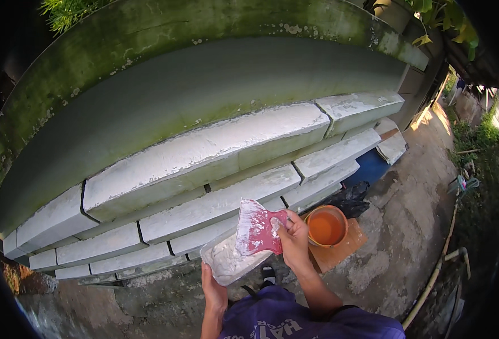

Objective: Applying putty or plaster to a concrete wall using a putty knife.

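Note:
My right hand point(295, 240) grips a wide red putty knife point(262, 230), its blade smeared with white paste and pointing up and left. Just below and left of the blade, my left hand point(214, 289) holds up a clear plastic tub point(206, 252) by its near left side. White putty point(230, 260) fills part of the tub, and the knife hides its far right portion. Beyond both hands rise stepped ledges of blocks point(215, 204), coated white along their tops with dark gaps between them.
A bucket point(327, 226) of orange-brown liquid stands on a brown board point(342, 247) at my right. Behind it lie a black plastic bag point(348, 199) and a blue container point(368, 168). A mossy wall point(204, 73) overhangs the ledges. A pipe point(437, 277) runs along the concrete ground's right side.

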Action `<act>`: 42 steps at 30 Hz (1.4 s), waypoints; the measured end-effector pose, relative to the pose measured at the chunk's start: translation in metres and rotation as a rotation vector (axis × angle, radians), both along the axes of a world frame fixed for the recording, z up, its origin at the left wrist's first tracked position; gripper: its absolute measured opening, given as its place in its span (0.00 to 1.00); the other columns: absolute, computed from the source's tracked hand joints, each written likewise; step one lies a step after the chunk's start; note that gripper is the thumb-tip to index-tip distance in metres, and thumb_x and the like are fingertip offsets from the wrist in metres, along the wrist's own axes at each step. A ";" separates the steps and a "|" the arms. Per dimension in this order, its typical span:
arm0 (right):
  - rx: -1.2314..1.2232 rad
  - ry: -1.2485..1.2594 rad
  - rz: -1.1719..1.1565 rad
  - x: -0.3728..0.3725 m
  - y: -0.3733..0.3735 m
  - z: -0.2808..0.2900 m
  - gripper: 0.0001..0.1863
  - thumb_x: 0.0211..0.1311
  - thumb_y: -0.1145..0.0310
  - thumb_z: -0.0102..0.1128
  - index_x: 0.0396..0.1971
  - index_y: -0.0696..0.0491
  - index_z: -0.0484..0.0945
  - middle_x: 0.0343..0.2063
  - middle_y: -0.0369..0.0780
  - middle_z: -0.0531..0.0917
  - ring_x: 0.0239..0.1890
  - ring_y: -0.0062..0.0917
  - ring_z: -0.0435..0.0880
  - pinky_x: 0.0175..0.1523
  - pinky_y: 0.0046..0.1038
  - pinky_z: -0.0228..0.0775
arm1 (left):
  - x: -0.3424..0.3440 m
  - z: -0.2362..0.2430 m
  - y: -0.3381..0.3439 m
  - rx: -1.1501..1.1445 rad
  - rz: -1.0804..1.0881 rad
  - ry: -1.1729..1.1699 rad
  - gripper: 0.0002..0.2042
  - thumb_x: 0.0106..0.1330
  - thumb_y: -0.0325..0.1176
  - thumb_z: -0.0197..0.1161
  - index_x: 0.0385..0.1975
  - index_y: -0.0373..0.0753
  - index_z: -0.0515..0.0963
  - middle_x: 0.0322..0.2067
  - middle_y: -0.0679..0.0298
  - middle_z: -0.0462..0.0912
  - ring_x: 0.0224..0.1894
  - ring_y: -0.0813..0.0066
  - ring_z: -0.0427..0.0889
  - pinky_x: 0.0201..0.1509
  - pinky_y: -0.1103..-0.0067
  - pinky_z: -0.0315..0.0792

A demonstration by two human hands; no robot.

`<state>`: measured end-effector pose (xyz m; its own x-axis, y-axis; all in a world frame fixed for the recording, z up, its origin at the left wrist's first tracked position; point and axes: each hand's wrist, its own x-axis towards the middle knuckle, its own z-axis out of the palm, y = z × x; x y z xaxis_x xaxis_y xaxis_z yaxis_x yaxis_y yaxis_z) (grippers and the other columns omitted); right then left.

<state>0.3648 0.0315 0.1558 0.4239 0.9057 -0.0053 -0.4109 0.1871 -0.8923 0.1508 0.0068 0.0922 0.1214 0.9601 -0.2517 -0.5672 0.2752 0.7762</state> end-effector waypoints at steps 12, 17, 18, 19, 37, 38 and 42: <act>0.060 -0.004 -0.249 0.060 -0.013 -0.003 0.13 0.68 0.84 0.57 0.51 0.63 0.73 0.41 0.42 0.87 0.38 0.16 0.85 0.43 0.18 0.77 | 0.040 -0.006 0.015 -0.041 -0.097 -0.019 0.34 0.76 0.59 0.46 0.72 0.40 0.61 0.69 0.60 0.69 0.72 0.63 0.67 0.74 0.65 0.59; 0.090 -0.005 -0.274 0.080 -0.003 0.005 0.12 0.69 0.82 0.59 0.50 0.62 0.74 0.41 0.41 0.87 0.37 0.14 0.84 0.42 0.17 0.76 | 0.050 -0.017 0.017 -0.064 -0.094 -0.003 0.35 0.76 0.60 0.46 0.73 0.40 0.59 0.71 0.60 0.66 0.73 0.62 0.64 0.75 0.64 0.57; 0.123 -0.012 -0.281 0.084 0.001 0.006 0.12 0.69 0.82 0.59 0.50 0.62 0.73 0.41 0.41 0.87 0.37 0.14 0.84 0.41 0.17 0.76 | 0.051 -0.019 0.017 -0.066 -0.073 -0.001 0.35 0.76 0.60 0.46 0.73 0.40 0.59 0.71 0.60 0.66 0.73 0.62 0.64 0.75 0.64 0.57; 0.157 -0.018 -0.287 0.087 0.004 0.008 0.12 0.69 0.81 0.59 0.50 0.61 0.73 0.41 0.40 0.87 0.37 0.14 0.84 0.41 0.17 0.76 | 0.052 -0.022 0.017 -0.068 -0.062 -0.005 0.35 0.76 0.60 0.46 0.73 0.40 0.59 0.71 0.59 0.66 0.73 0.62 0.64 0.75 0.63 0.57; 0.396 -0.066 -0.227 0.058 0.063 0.098 0.12 0.73 0.77 0.57 0.52 0.61 0.69 0.41 0.44 0.85 0.40 0.19 0.85 0.43 0.25 0.81 | 0.033 -0.017 0.011 -0.094 0.134 -0.031 0.32 0.78 0.55 0.46 0.73 0.40 0.58 0.69 0.59 0.67 0.71 0.61 0.67 0.74 0.63 0.59; 0.432 -0.082 -0.228 0.056 0.071 0.102 0.13 0.72 0.78 0.57 0.52 0.62 0.69 0.42 0.45 0.85 0.40 0.19 0.85 0.43 0.24 0.80 | 0.031 -0.018 0.010 -0.093 0.131 -0.033 0.32 0.78 0.55 0.46 0.73 0.40 0.58 0.69 0.59 0.67 0.71 0.61 0.67 0.74 0.63 0.59; 0.498 -0.197 -0.321 0.049 0.102 0.127 0.15 0.70 0.82 0.56 0.55 0.63 0.69 0.43 0.47 0.86 0.40 0.19 0.85 0.43 0.21 0.79 | 0.020 -0.022 0.007 -0.078 0.146 -0.039 0.33 0.77 0.57 0.46 0.73 0.41 0.59 0.69 0.59 0.68 0.71 0.62 0.67 0.74 0.64 0.59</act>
